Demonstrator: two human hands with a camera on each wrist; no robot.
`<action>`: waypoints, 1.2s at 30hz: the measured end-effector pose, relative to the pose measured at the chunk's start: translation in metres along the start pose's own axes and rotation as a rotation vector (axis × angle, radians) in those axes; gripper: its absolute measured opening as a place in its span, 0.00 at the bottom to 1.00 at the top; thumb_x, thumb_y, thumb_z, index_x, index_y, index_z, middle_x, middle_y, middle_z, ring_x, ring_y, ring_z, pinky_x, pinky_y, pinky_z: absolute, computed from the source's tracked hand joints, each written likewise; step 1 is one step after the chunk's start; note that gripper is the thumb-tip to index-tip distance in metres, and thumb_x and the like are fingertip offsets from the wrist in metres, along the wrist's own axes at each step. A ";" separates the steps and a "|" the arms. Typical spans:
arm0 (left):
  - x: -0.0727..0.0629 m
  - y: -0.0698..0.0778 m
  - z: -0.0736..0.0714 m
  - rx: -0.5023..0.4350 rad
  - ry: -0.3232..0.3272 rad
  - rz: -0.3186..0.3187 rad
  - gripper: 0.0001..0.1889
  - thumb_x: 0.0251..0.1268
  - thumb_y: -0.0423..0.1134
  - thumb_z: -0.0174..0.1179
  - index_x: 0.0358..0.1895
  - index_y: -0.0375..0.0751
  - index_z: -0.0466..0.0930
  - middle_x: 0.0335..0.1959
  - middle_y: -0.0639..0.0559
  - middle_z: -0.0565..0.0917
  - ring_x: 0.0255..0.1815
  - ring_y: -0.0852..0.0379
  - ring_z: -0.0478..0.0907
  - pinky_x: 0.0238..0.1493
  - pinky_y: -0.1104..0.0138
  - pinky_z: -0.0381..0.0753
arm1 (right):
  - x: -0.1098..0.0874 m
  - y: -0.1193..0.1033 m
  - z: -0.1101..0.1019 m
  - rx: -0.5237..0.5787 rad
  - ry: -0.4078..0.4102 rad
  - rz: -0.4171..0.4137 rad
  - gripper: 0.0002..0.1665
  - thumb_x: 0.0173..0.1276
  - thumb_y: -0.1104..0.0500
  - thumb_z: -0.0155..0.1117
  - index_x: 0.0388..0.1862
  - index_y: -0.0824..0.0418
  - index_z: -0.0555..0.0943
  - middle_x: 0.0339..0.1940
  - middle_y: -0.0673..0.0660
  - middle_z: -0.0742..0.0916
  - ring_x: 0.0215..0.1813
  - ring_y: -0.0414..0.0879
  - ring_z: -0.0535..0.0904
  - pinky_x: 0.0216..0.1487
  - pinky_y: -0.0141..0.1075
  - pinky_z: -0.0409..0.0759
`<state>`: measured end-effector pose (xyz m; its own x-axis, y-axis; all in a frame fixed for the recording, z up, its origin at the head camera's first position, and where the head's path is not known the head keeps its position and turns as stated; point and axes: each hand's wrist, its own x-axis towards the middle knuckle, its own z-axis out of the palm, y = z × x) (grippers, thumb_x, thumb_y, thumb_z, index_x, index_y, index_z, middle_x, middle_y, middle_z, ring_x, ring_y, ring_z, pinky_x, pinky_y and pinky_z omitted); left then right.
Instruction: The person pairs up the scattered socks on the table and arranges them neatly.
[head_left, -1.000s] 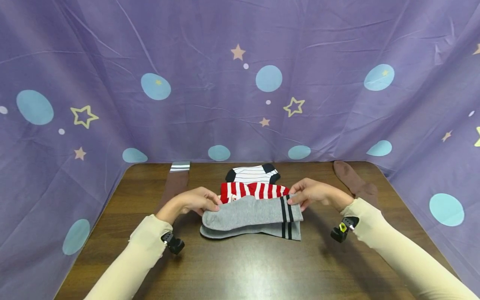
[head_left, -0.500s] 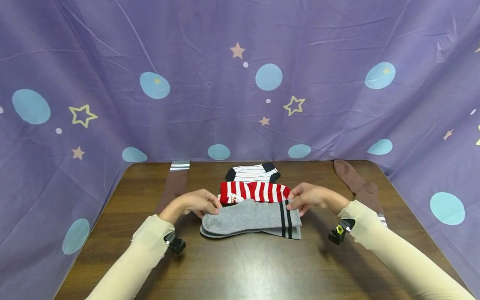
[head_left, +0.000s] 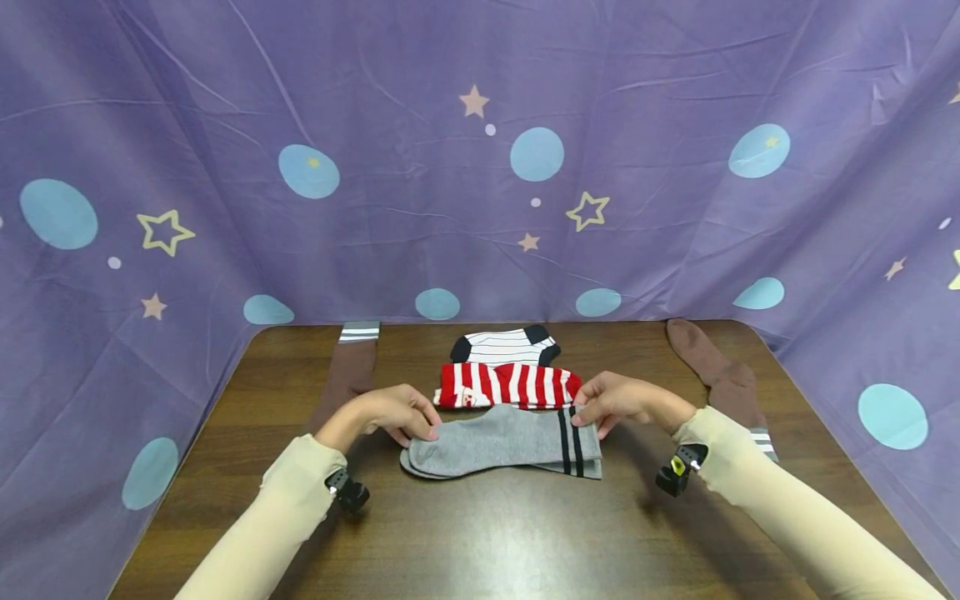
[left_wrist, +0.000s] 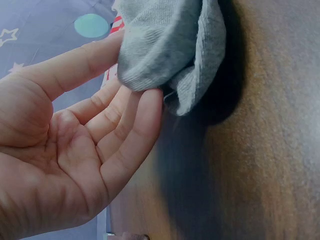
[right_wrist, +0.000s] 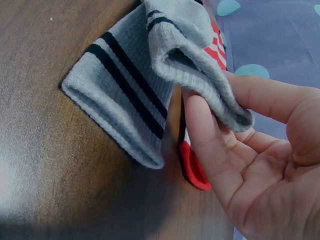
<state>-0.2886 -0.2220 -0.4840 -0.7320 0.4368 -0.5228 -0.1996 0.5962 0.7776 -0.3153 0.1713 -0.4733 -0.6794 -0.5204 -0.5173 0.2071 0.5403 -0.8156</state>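
Both hands hold one grey sock [head_left: 487,437] with two black stripes at its cuff, just over a matching grey sock [right_wrist: 120,95] that lies on the table. At the toe end, my left hand [head_left: 395,414] pinches the fabric between thumb and fingers; the left wrist view shows the grey toe [left_wrist: 155,50] there. My right hand [head_left: 626,400] pinches the top edge of the cuff [right_wrist: 200,82], whose opening gapes a little in the right wrist view. Most of the lower sock is hidden under the held one in the head view.
Behind the grey socks lie red-and-white striped socks [head_left: 510,385], then white socks [head_left: 498,346] with black toe and heel. A brown sock [head_left: 352,367] lies at the left of the wooden table [head_left: 480,542], another brown sock [head_left: 720,375] at the right. A purple curtain [head_left: 480,250] surrounds the back and sides.
The held grey sock has come down toward the viewer and now covers more of the lower one. More of the red-and-white socks shows. Both hands keep their pinch.
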 end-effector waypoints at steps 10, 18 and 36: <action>-0.006 -0.004 -0.006 0.010 0.004 0.014 0.12 0.59 0.32 0.68 0.46 0.33 0.85 0.28 0.57 0.81 0.32 0.62 0.77 0.34 0.68 0.83 | 0.002 0.001 0.004 -0.006 0.010 0.006 0.08 0.65 0.66 0.70 0.30 0.61 0.78 0.24 0.48 0.79 0.24 0.39 0.76 0.27 0.29 0.82; -0.010 -0.008 -0.008 0.003 0.021 -0.009 0.11 0.59 0.31 0.67 0.45 0.32 0.86 0.27 0.58 0.82 0.30 0.63 0.77 0.31 0.70 0.82 | 0.003 0.006 0.008 -0.010 0.012 0.007 0.07 0.65 0.66 0.70 0.32 0.63 0.79 0.25 0.49 0.80 0.23 0.39 0.78 0.27 0.30 0.83; -0.008 -0.006 0.004 0.041 0.098 0.024 0.07 0.58 0.28 0.67 0.39 0.31 0.86 0.24 0.58 0.80 0.29 0.63 0.76 0.32 0.67 0.84 | -0.002 0.006 0.011 -0.136 0.054 0.022 0.09 0.61 0.66 0.74 0.29 0.64 0.79 0.18 0.50 0.80 0.21 0.40 0.79 0.25 0.32 0.83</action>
<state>-0.2787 -0.2262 -0.4862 -0.7969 0.3846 -0.4659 -0.1556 0.6145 0.7734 -0.3048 0.1680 -0.4804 -0.7136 -0.4732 -0.5166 0.1273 0.6375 -0.7599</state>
